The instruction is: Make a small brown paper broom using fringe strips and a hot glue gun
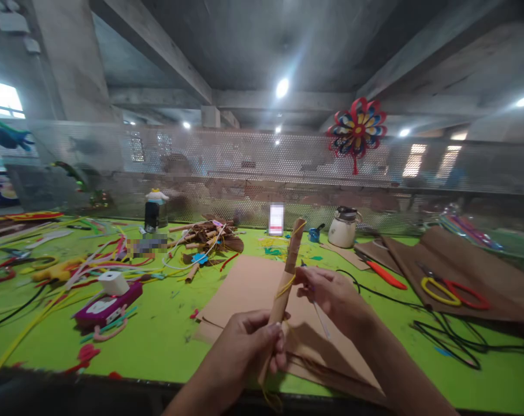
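Observation:
My left hand (255, 341) is closed around the lower part of a rolled brown paper tube (283, 294), which stands tilted upward over the table. Yellow string (286, 286) winds around the tube, and a loose end hangs below my left hand. My right hand (331, 294) is closed in a pinch beside the tube's middle, close to the string. A thin pale stick (322, 319) sticks out below its fingers; a small dark tip shows above them. Beneath both hands lie brown paper sheets (240, 283).
On the green table (158, 335) are a purple power strip (110, 306), a pile of brown paper pieces (214, 234), scissors (454, 292), a red-handled knife (387, 274), a white jug (343, 228) and a black cable (448, 341). A lit phone (276, 219) stands at the back.

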{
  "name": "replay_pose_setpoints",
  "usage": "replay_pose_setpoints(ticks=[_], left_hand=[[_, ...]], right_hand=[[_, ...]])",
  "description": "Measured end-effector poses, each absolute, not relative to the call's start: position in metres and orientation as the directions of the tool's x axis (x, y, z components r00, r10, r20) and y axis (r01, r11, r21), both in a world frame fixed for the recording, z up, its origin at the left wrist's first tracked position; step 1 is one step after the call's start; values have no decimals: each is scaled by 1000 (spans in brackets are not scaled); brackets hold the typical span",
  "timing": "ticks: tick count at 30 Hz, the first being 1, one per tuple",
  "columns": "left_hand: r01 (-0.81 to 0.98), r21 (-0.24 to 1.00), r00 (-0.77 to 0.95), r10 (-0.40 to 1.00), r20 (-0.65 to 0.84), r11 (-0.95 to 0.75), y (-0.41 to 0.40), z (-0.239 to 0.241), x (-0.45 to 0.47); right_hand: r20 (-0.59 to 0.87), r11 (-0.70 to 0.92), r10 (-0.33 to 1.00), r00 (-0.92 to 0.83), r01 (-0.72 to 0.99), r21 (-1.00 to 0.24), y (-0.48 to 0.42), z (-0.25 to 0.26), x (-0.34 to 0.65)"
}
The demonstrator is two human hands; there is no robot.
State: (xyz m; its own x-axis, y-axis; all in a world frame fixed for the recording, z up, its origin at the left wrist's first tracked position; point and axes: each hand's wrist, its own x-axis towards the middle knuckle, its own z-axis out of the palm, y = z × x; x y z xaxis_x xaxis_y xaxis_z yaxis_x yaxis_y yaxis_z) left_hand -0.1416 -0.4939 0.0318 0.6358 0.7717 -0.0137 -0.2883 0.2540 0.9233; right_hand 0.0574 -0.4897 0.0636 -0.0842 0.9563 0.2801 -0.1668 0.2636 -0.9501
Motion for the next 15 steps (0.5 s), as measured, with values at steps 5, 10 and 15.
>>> replay_pose_setpoints(ticks=[5,10,15], left_hand=[[-291,896,718,695,-27,336,-507,23,-149],[-319,878,758,653,9,358,-519,20,-155],[-335,864,788,615,37,376,-533,13,-171]], right_hand=[[288,155,928,-238,-456,-876,-497,69,48],[227,146,965,-133,-449,-881,-513,67,42],[206,154,976,-69,-452,-879,-536,74,45]])
